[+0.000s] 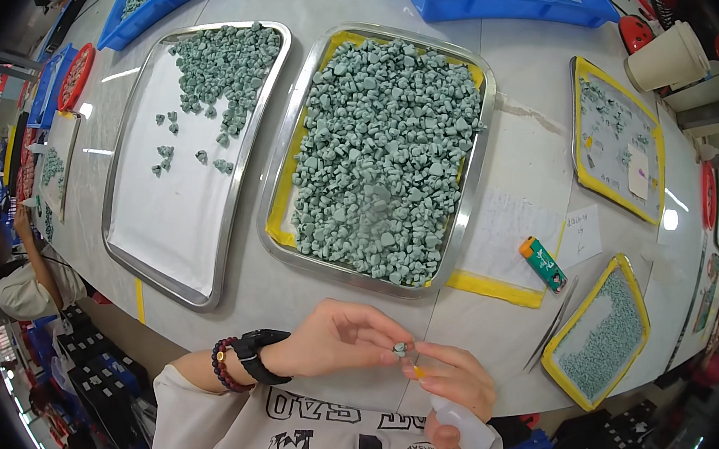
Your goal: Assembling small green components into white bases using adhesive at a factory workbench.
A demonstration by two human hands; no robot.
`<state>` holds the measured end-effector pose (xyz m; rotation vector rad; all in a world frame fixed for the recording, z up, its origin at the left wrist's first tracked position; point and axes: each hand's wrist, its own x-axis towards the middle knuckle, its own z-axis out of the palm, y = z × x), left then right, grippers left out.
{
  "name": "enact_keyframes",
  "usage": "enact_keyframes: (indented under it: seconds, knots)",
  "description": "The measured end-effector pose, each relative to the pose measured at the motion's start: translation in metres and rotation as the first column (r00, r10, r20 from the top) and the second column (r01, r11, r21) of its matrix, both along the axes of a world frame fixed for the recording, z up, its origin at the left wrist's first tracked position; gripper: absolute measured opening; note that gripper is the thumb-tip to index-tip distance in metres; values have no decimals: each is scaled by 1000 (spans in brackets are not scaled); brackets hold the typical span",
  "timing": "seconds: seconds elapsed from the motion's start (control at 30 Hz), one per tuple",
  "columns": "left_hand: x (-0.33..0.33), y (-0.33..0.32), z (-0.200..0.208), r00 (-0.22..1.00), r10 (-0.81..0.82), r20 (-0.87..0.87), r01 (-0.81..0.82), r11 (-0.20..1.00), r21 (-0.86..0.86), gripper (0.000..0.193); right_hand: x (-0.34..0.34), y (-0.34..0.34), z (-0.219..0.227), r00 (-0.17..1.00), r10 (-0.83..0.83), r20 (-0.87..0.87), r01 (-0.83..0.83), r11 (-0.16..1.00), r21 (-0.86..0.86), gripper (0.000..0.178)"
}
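Observation:
Near the table's front edge, my left hand (337, 338) pinches a small grey-green piece (400, 349) between thumb and fingertips. My right hand (457, 380) meets it from the other side, its bent fingertips at the piece. A small orange-yellow spot (419, 372) shows at my right fingers; what it is I cannot tell. Just beyond my hands stands a metal tray (487, 116) with a yellow-edged lining, heaped with similar grey-green pieces (384, 141). To its left, a second metal tray (165, 242) lined in white holds such pieces mostly at its far right, several loose ones lower down.
A green lighter (544, 265) lies on paper right of the heaped tray, with tweezers (551, 322) nearby. Two yellow-edged trays (579, 158) (549, 361) stand at the right. Blue bins (515, 11) (120, 32) and a white bucket (669, 59) are farther back. Another person (21, 280) sits at the left.

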<state>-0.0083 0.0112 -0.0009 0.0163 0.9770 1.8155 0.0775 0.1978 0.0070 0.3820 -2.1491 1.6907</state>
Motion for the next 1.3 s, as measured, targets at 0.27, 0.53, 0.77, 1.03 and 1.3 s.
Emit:
enact_keyframes:
  seconds: [0.27, 0.53, 0.77, 1.03, 1.3]
  knots:
    - [1, 2, -2, 1000, 1, 3, -1, 1000, 19, 29, 0, 0, 2, 998, -25, 56, 24, 1000, 20, 54]
    - [1, 2, -1, 1000, 2, -17, -2, 1000, 0, 28, -2, 2, 7, 994, -10, 113, 2, 997, 73, 51]
    - [2, 1, -1, 1000, -2, -20, 3, 1000, 28, 27, 3, 2, 8, 995, -19, 101, 16, 999, 38, 53]
    - [5, 0, -1, 999, 7, -48, -5, 999, 41, 27, 4, 1, 9, 994, -23, 103, 21, 1000, 15, 55]
    - [4, 4, 1, 990, -47, -133, 41, 998, -42, 24, 11, 10, 15, 995, -49, 86, 44, 997, 64, 51]
